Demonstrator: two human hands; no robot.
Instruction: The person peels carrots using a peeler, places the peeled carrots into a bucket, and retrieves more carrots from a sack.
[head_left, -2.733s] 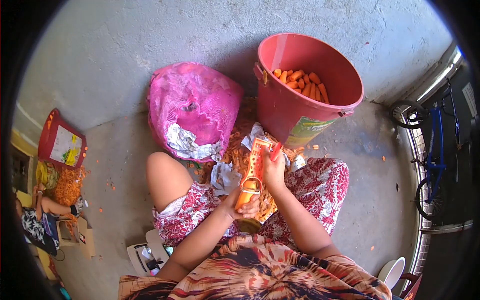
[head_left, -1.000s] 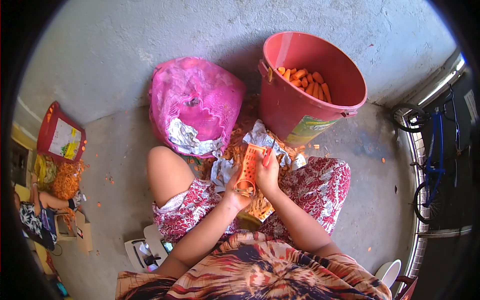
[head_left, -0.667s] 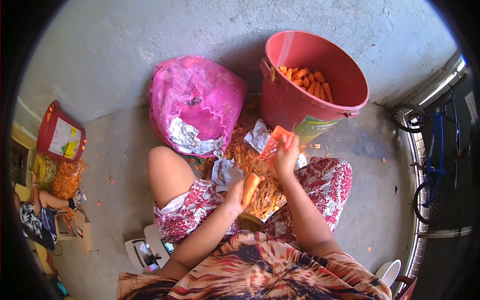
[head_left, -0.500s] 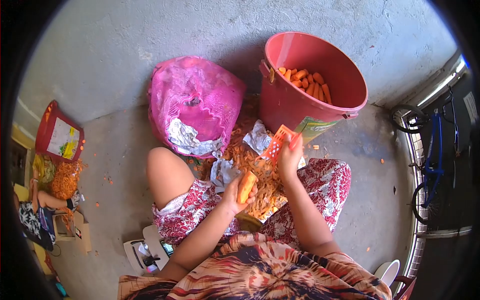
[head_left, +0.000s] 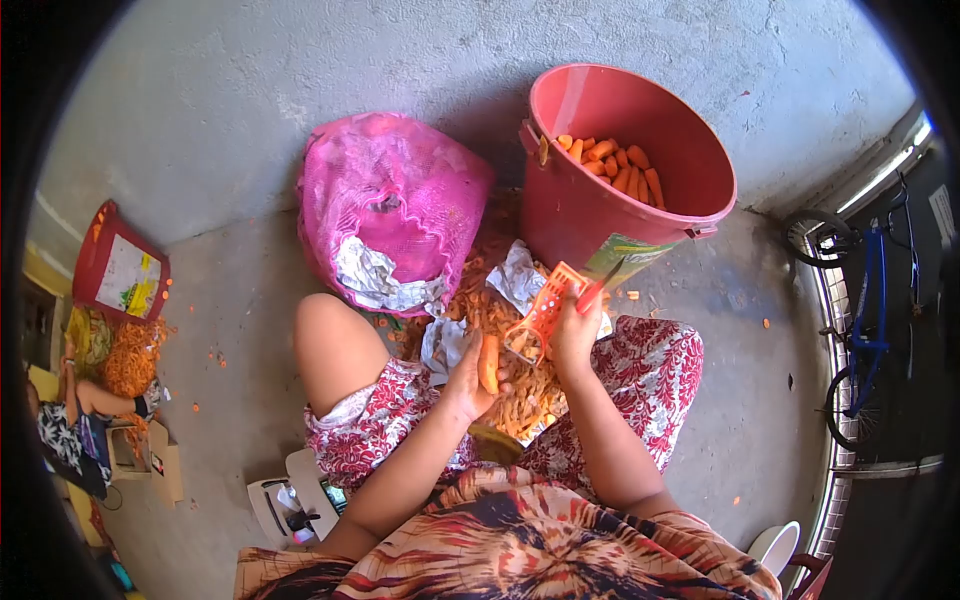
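My left hand (head_left: pixel 470 388) is wrapped round a peeled-looking carrot (head_left: pixel 488 363), held upright over the floor between my knees. In my right hand (head_left: pixel 574 338) is an orange peeler (head_left: pixel 541 318) with a perforated body, its lower end close to the carrot but apart from it. A red-handled knife (head_left: pixel 590 296) also sticks out of that hand, its dark blade pointing up and right. Beneath both hands lies a heap of carrot peelings (head_left: pixel 532 394) with crumpled paper (head_left: pixel 516 275) on it.
A large red bin (head_left: pixel 545 215) with carrots (head_left: pixel 622 168) inside stands against the wall, beside a pink mesh sack (head_left: pixel 440 190) holding paper. Leftward, another person (head_left: pixel 75 430) sits near a red bucket (head_left: pixel 118 270) and peelings. A blue bicycle (head_left: pixel 868 320) is at right.
My right hand has turned and brought the peeler down and left, nearer the carrot. The carrot has tipped more upright in my left hand. The knife blade now shows.
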